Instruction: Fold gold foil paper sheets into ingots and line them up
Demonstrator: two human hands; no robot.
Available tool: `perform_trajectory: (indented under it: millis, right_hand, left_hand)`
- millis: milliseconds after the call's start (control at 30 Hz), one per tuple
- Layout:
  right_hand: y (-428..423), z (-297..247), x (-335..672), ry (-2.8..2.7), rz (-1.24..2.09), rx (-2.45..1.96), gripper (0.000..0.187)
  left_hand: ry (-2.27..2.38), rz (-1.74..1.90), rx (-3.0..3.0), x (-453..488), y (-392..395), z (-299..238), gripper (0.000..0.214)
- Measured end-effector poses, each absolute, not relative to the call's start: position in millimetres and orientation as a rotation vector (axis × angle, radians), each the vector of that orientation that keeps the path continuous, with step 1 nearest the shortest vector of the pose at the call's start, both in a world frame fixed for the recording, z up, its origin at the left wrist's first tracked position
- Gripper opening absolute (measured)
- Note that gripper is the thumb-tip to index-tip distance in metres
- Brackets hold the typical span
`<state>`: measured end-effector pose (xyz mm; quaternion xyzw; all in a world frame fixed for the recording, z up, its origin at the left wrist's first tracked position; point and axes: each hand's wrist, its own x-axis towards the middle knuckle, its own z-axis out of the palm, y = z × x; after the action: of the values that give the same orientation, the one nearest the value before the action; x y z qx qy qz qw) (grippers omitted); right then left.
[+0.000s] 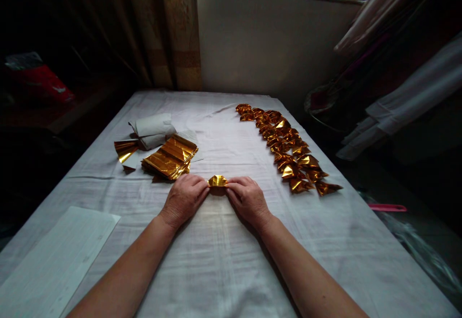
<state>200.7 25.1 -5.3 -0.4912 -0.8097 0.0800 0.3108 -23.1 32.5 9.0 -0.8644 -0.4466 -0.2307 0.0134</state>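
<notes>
Both my hands meet at a small folded gold foil paper piece (217,181) near the middle of the table. My left hand (186,195) pinches its left end, and my right hand (249,197) pinches its right end. The shiny middle of the piece bulges up between my fingertips. Just beyond my left hand lies a stack of gold foil sheets (169,157), creased and slightly fanned. On the right, several folded gold foil pieces (285,145) run in two rough rows toward the far edge.
A white cloth covers the table (224,260). White paper (153,125) and a curled foil scrap (125,150) lie behind the stack. A white sheet (54,260) rests at the near left. Beyond the right edge are a pink handle (388,208) and hanging clothes (415,92); a curtain (173,29) hangs behind.
</notes>
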Motion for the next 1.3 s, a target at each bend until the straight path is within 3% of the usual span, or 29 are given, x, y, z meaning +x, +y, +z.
perform_trajectory:
  millis: [200, 533, 867, 1300]
  right_hand:
    - [28.4, -2.8, 199.0, -2.076, 0.276, -1.416, 0.015]
    - [30.6, -5.3, 190.4, -2.066, 0.195, -1.584, 0.015]
    - [30.9, -5.1, 189.0, -2.111, 0.135, -1.648, 0.017]
    - [16.4, 3.4, 180.6, -2.570, 0.154, -1.387, 0.055]
  left_hand:
    - [-1.518, -0.698, -2.696, -17.3, 29.0, 8.9, 0.025]
    - [-1.730, -0.807, -2.614, -7.9, 32.2, 4.2, 0.010]
    - [-1.710, -0.811, -2.619, -8.5, 33.3, 1.8, 0.016]
    - [-1.654, -0.808, -2.614, -9.4, 33.4, -0.9, 0.020]
